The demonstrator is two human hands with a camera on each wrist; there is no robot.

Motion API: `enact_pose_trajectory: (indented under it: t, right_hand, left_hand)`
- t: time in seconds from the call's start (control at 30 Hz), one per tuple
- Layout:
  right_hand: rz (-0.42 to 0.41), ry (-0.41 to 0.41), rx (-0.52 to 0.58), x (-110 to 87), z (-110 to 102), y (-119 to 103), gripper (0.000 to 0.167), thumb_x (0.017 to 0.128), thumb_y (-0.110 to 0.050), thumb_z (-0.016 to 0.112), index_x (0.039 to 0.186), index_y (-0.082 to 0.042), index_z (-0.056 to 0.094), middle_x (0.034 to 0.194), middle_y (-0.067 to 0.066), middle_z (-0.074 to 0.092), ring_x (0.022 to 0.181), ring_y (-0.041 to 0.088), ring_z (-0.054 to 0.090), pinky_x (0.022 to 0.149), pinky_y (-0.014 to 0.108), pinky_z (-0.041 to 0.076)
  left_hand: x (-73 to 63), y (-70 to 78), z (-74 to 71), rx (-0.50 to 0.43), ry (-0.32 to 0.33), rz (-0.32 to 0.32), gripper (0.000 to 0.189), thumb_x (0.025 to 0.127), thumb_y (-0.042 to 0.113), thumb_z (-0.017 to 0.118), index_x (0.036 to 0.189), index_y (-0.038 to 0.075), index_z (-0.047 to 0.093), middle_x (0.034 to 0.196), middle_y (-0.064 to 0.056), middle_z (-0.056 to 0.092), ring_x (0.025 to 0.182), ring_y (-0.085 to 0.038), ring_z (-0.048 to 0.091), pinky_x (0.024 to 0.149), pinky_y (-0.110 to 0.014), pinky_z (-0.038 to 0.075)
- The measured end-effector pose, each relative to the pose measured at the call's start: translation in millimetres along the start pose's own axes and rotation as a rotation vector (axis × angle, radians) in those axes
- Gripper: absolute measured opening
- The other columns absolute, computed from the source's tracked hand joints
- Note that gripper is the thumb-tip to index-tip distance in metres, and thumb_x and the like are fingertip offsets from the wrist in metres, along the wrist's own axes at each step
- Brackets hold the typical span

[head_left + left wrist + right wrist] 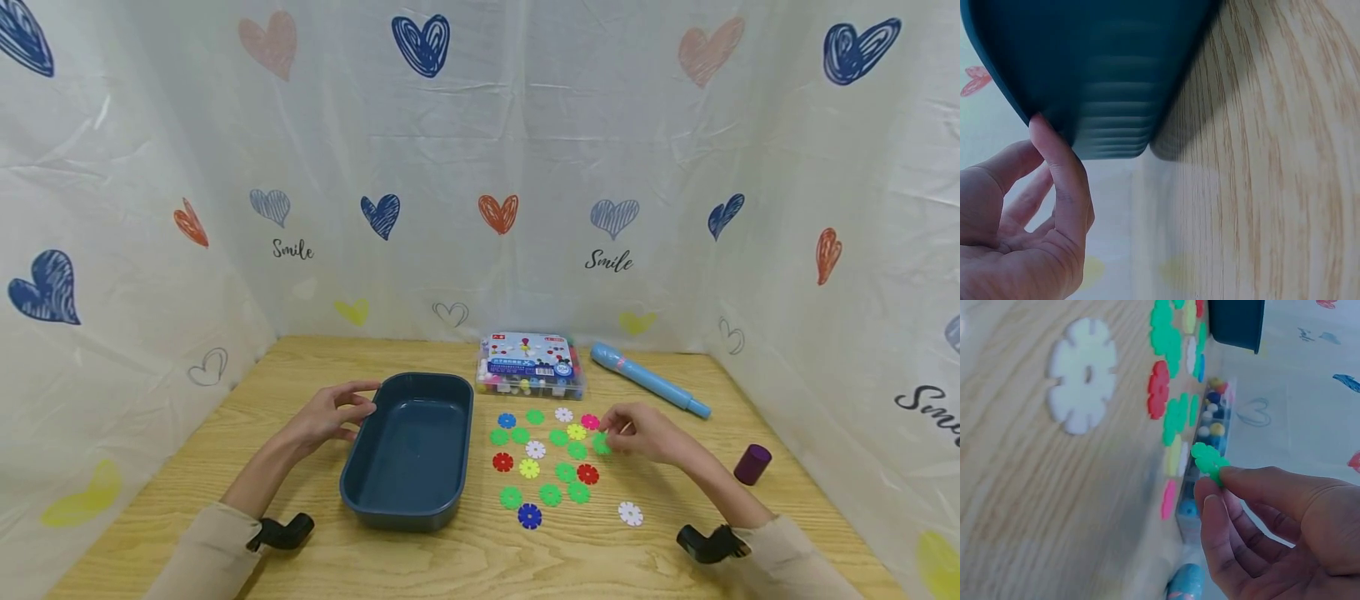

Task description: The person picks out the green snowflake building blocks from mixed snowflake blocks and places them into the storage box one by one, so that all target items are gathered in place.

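Note:
My left hand [326,418] grips the rim of a dark blue rectangular tub [450,500] at its left side. A fingertip presses the outer wall just under that rim in the left wrist view. Between thumb and fingers, my right hand [647,431] pinches a green notched plastic disc [1209,461], held up off the table. More such discs lie spread right of the tub, among them a pink one [590,422], a red one [588,474], a dark blue one [529,516] and a white one [630,513] set apart at the front.
Behind the discs stands a clear plastic case [531,367] with coloured balls and a printed label. A light blue tube [648,382] lies at the back right, and a purple cylinder [752,464] is beyond the right forearm. Heart-printed curtains [480,283] enclose the wooden table [360,567].

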State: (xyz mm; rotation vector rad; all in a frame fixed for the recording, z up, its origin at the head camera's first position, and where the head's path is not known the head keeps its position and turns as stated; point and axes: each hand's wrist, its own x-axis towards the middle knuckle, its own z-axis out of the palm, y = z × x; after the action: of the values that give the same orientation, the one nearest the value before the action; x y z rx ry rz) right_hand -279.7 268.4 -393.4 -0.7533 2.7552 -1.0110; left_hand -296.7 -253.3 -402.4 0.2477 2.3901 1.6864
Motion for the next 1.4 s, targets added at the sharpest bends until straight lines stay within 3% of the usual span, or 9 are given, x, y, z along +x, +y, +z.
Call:
enact_pose_trajectory:
  t: [0.3, 0.5, 0.73, 0.93, 1.2, 1.3, 1.4]
  right_hand:
    - [-0.026, -0.027, 0.073, 18.8, -3.1, -16.6, 0.013, 0.093, -0.003, 0.061, 0.103, 0.005, 0.063, 0.086, 0.012, 0.064, 0.073, 0.031, 0.065, 0.066, 0.043, 0.058]
    - [-0.067, -0.025, 0.071, 36.2, -1.5, -31.1, 0.014, 0.093, -0.003, 0.061, 0.104, 0.006, 0.063, 0.088, 0.015, 0.066, 0.075, 0.029, 0.065, 0.065, 0.037, 0.058]
    - [-0.09, -0.031, 0.066, 56.5, 2.4, -54.6, 0.016, 0.093, -0.002, 0.061, 0.106, 0.006, 0.063, 0.09, 0.016, 0.066, 0.077, 0.029, 0.067, 0.069, 0.042, 0.058]
    - [-0.1, -0.041, 0.072, 76.2, 8.6, -72.0, 0.015, 0.095, -0.004, 0.06, 0.107, 0.004, 0.064, 0.09, 0.016, 0.068, 0.072, 0.017, 0.066, 0.064, 0.026, 0.056]
    - [-0.098, -0.049, 0.105, 99.0, 19.7, -90.3, 0.016, 0.095, -0.004, 0.06, 0.108, 0.003, 0.065, 0.096, 0.017, 0.069, 0.078, 0.026, 0.069, 0.069, 0.028, 0.059]
    - [-0.082, -0.048, 0.107, 107.4, 23.6, -95.5, 0.016, 0.094, -0.005, 0.061, 0.108, 0.001, 0.066, 0.097, 0.015, 0.069, 0.077, 0.017, 0.068, 0.071, 0.03, 0.059]
    - [-0.068, -0.041, 0.118, 116.6, 27.9, -99.8, 0.015, 0.094, -0.005, 0.061, 0.107, -0.001, 0.067, 0.096, 0.014, 0.07, 0.077, 0.016, 0.068, 0.073, 0.034, 0.059]
  left_hand:
    - [-0.5, -0.1, 0.1, 0.002, -0.007, 0.009, 0.056, 0.097, 0.025, 0.063, 0.147, 0.009, 0.044, 0.117, -0.018, 0.055, 0.092, -0.024, 0.058, 0.068, -0.031, 0.058]
    - [-0.9, 0.6, 1.4, -0.005, -0.014, 0.007, 0.056, 0.097, 0.025, 0.062, 0.147, 0.009, 0.044, 0.119, -0.019, 0.054, 0.095, -0.025, 0.057, 0.068, -0.031, 0.057]
    - [-0.4, 1.5, 2.5, -0.008, -0.029, 0.012, 0.055, 0.098, 0.023, 0.062, 0.147, 0.009, 0.043, 0.119, -0.018, 0.052, 0.099, -0.025, 0.058, 0.068, -0.03, 0.057]
    - [1.6, 0.5, 3.1, -0.009, -0.034, 0.014, 0.056, 0.097, 0.025, 0.062, 0.147, 0.01, 0.044, 0.117, -0.017, 0.052, 0.098, -0.025, 0.058, 0.068, -0.03, 0.057]
    - [3.4, 0.6, 4.1, -0.007, -0.033, 0.011, 0.056, 0.097, 0.025, 0.063, 0.147, 0.01, 0.044, 0.119, -0.018, 0.052, 0.101, -0.025, 0.06, 0.068, -0.031, 0.057]
    - [3.4, 0.6, 4.2, -0.008, -0.032, 0.011, 0.056, 0.097, 0.025, 0.063, 0.147, 0.01, 0.044, 0.119, -0.018, 0.052, 0.1, -0.025, 0.06, 0.068, -0.03, 0.057]
    - [3.2, 0.5, 4.3, -0.007, -0.032, 0.011, 0.056, 0.097, 0.025, 0.063, 0.147, 0.01, 0.044, 0.119, -0.018, 0.053, 0.098, -0.025, 0.059, 0.068, -0.03, 0.057]
